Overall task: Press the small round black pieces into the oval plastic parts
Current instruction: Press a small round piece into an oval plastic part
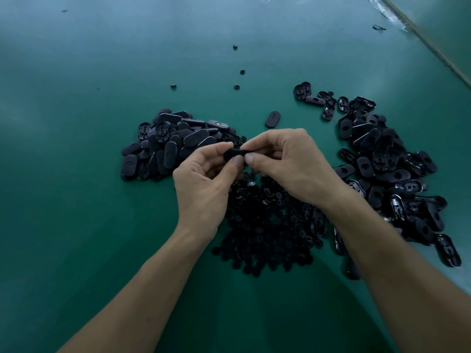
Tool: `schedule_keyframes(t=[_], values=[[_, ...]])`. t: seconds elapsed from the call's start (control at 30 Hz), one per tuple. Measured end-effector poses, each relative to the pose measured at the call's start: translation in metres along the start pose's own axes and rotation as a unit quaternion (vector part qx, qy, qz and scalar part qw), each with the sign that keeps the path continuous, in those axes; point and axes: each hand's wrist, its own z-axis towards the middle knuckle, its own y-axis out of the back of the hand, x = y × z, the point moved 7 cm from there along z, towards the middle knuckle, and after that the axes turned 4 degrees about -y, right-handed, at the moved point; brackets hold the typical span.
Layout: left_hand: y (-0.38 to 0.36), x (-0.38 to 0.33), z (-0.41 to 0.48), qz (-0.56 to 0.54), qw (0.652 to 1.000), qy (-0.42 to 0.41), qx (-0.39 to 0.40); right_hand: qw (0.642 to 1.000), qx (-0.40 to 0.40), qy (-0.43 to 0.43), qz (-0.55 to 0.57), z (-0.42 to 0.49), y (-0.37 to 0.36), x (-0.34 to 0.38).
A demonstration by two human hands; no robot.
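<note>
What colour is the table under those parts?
The table is dark teal-green; head view shows it best.

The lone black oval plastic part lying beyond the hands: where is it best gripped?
Likely across its short width, pinching the two long edges from above. The lone black oval plastic part lies flat on the green table, touching nothing else, so its sides are free.

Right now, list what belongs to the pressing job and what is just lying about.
In the job: left hand and right hand, both pinching one oval part; heap of round pieces; left pile of ovals; right pile of ovals.
Lying about: stray round pieces up the table; lone oval; dark scrap at far right.
</note>
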Motion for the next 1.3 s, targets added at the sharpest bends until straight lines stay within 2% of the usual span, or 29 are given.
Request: schedule_keyframes(t=[0.17, 0.37, 0.7, 0.87, 1.0, 1.1, 1.17, 1.23, 1.3], values=[[-0.001, 0.000, 0.001, -0.003, 1.000, 0.000, 0.001, 0.999, -0.013, 0.007, -0.029, -0.002, -0.001, 0.002], [-0.001, 0.000, 0.000, -0.007, 1.000, 0.000, -0.001, 1.000, -0.024, -0.010, -0.010, -0.002, -0.003, 0.001], [0.001, -0.002, -0.001, 0.002, 1.000, -0.001, -0.007, 1.000, 0.006, -0.021, -0.007, -0.002, 0.001, 0.002], [-0.003, -0.003, -0.003, 0.012, 1.000, -0.015, 0.014, 0.999, 0.028, -0.028, -0.010, -0.001, 0.005, 0.003], [-0.001, -0.004, -0.002, 0.005, 1.000, -0.026, 0.007, 0.999, 0.011, -0.027, -0.019, 0.006, 0.011, 0.002], [0.003, -0.004, -0.001, -0.002, 0.999, -0.029, -0.014, 0.988, -0.081, -0.055, -0.119, 0.019, 0.033, -0.011], [0.005, -0.006, 0.000, -0.004, 0.999, -0.035, -0.032, 0.960, -0.121, -0.099, -0.234, 0.028, 0.049, -0.025], [0.008, -0.006, 0.000, -0.020, 0.997, -0.036, -0.060, 0.928, -0.126, -0.165, -0.310, 0.034, 0.062, -0.041], [0.014, -0.005, 0.000, -0.042, 0.993, -0.030, -0.103, 0.907, -0.112, -0.231, -0.333, 0.037, 0.070, -0.056]])
